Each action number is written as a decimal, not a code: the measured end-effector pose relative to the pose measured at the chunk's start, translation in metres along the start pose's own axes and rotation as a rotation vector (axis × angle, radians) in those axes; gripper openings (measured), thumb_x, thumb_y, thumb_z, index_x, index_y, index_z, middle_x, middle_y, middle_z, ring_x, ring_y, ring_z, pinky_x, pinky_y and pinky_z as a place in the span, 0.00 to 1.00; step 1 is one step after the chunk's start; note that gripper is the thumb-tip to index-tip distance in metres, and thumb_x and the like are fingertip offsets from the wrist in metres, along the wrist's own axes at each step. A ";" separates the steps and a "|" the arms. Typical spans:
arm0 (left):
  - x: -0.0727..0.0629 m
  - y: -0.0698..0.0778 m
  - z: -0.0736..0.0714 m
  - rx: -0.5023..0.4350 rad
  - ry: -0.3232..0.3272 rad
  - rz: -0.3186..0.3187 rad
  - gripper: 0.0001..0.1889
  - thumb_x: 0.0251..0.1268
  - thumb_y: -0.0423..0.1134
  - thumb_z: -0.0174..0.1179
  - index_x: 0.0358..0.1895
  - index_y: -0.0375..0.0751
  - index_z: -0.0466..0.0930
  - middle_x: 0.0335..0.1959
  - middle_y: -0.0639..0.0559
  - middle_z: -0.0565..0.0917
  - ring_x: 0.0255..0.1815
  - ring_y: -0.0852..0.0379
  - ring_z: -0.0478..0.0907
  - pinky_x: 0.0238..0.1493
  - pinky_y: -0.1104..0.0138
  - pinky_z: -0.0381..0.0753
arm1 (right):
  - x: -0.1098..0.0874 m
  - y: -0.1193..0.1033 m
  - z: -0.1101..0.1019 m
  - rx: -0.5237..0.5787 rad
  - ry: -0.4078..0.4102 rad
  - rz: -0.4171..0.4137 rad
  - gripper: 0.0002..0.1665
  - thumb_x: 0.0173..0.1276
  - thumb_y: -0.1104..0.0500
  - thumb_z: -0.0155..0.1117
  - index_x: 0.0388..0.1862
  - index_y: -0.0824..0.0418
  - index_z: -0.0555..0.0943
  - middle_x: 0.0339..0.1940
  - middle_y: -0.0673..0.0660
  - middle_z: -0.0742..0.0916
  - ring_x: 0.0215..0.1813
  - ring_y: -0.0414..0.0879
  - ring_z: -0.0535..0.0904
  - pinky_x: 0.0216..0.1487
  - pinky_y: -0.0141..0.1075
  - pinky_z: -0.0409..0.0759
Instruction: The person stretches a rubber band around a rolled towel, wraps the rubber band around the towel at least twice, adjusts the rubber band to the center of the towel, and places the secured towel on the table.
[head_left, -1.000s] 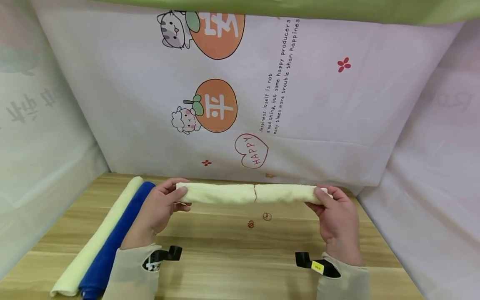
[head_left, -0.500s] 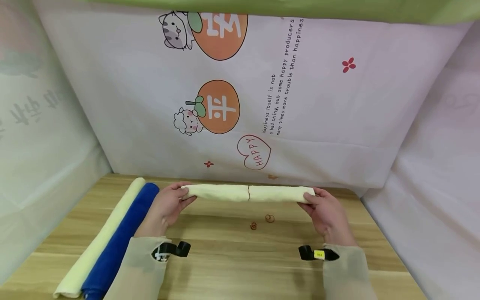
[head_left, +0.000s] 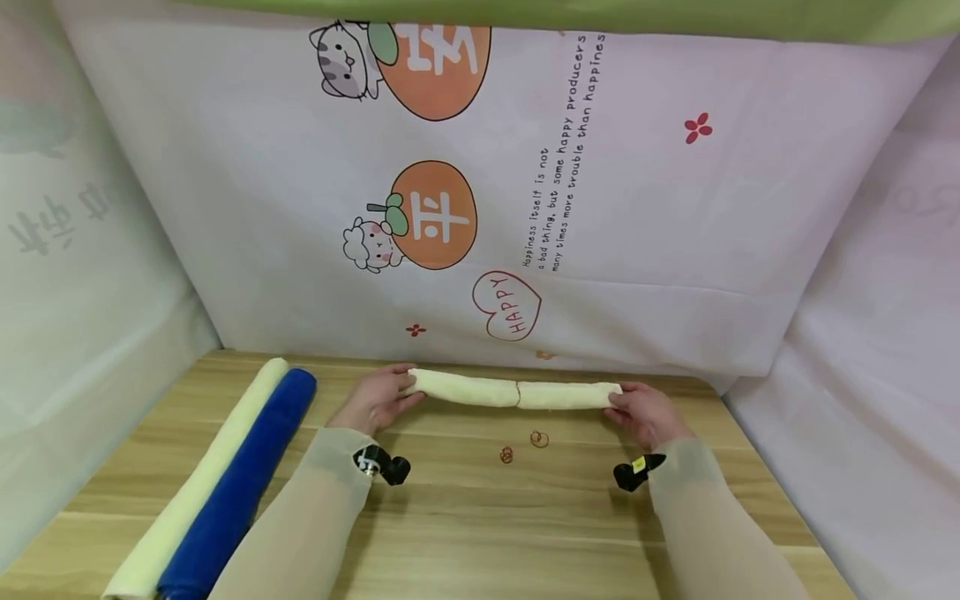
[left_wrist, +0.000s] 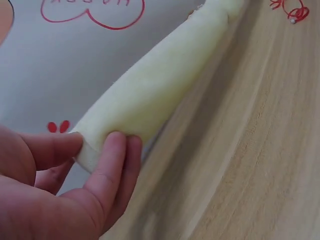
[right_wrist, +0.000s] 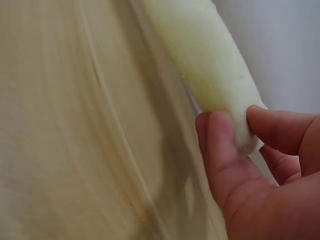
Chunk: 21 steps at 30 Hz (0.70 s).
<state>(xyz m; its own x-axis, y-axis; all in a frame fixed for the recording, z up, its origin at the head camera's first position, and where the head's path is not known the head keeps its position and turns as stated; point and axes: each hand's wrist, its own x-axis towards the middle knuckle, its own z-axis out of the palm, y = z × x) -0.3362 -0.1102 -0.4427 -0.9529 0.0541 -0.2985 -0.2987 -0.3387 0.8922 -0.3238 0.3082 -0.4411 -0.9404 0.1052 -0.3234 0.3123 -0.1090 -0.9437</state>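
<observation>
A pale yellow rolled towel stretches sideways near the back of the wooden table, a thin reddish-brown band cinched round its middle. My left hand pinches its left end; in the left wrist view the thumb and fingers press into the soft roll. At the opposite end my right hand pinches it likewise, and the right wrist view shows that end of the roll between thumb and fingers. A shadow lies on the wood below the roll.
Two loose reddish-brown bands, one on the left and another, lie on the table in front of the roll. At the left lie a second pale yellow roll and a blue roll, side by side. A printed white curtain hangs behind.
Both hands have carried the banded towel roll forward and away, towards the back of the table. The loose bands and the two rolls at the left stay put.
</observation>
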 end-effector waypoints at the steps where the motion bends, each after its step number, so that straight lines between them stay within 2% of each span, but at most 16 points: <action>1: 0.005 -0.001 0.002 -0.018 -0.001 -0.001 0.23 0.75 0.24 0.48 0.71 0.29 0.64 0.70 0.31 0.61 0.66 0.38 0.65 0.60 0.58 0.73 | 0.004 0.000 -0.002 0.003 -0.003 -0.004 0.36 0.75 0.71 0.53 0.77 0.73 0.51 0.69 0.71 0.65 0.54 0.51 0.76 0.56 0.36 0.77; 4: 0.018 -0.006 0.009 -0.046 -0.006 -0.003 0.23 0.75 0.23 0.47 0.71 0.27 0.63 0.71 0.31 0.59 0.67 0.39 0.64 0.63 0.58 0.71 | 0.015 -0.002 -0.005 0.005 0.014 -0.007 0.35 0.75 0.73 0.51 0.77 0.74 0.51 0.73 0.71 0.61 0.60 0.54 0.72 0.58 0.37 0.75; 6: 0.024 -0.008 0.013 -0.057 -0.011 -0.002 0.24 0.75 0.22 0.47 0.71 0.27 0.62 0.72 0.31 0.58 0.68 0.39 0.63 0.64 0.58 0.70 | 0.020 -0.003 -0.006 -0.010 0.038 -0.005 0.35 0.75 0.74 0.51 0.76 0.75 0.52 0.73 0.72 0.62 0.59 0.55 0.72 0.57 0.36 0.77; 10: 0.036 -0.009 0.020 -0.060 -0.020 0.014 0.25 0.75 0.22 0.45 0.73 0.26 0.58 0.73 0.32 0.56 0.70 0.39 0.60 0.66 0.57 0.67 | 0.029 -0.008 -0.006 -0.047 0.122 0.003 0.33 0.72 0.75 0.55 0.74 0.74 0.59 0.65 0.69 0.70 0.44 0.47 0.80 0.47 0.33 0.81; 13: 0.042 -0.009 0.024 -0.053 -0.030 0.029 0.26 0.75 0.23 0.44 0.74 0.25 0.55 0.74 0.32 0.54 0.71 0.39 0.57 0.67 0.56 0.65 | 0.035 -0.010 -0.005 -0.043 0.159 0.010 0.33 0.71 0.75 0.56 0.73 0.74 0.61 0.61 0.67 0.72 0.36 0.43 0.82 0.43 0.32 0.82; 17: 0.046 -0.008 0.027 -0.030 -0.040 0.045 0.27 0.74 0.23 0.44 0.74 0.24 0.53 0.75 0.30 0.51 0.73 0.39 0.54 0.68 0.54 0.62 | 0.043 -0.011 -0.002 0.003 0.148 0.004 0.35 0.71 0.76 0.54 0.75 0.74 0.58 0.68 0.68 0.68 0.43 0.46 0.81 0.47 0.32 0.81; 21: 0.044 -0.007 0.028 0.073 -0.022 0.066 0.28 0.75 0.27 0.47 0.75 0.28 0.54 0.76 0.32 0.48 0.74 0.39 0.51 0.68 0.53 0.63 | 0.050 -0.011 0.002 0.000 0.133 -0.024 0.35 0.73 0.73 0.52 0.77 0.73 0.55 0.73 0.68 0.63 0.54 0.51 0.76 0.54 0.35 0.78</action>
<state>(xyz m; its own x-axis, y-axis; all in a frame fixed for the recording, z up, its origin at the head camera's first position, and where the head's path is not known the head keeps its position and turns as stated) -0.3776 -0.0788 -0.4530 -0.9713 0.0545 -0.2314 -0.2374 -0.2731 0.9322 -0.3746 0.3130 -0.4471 -0.9213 0.2380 -0.3075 0.2904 -0.1048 -0.9512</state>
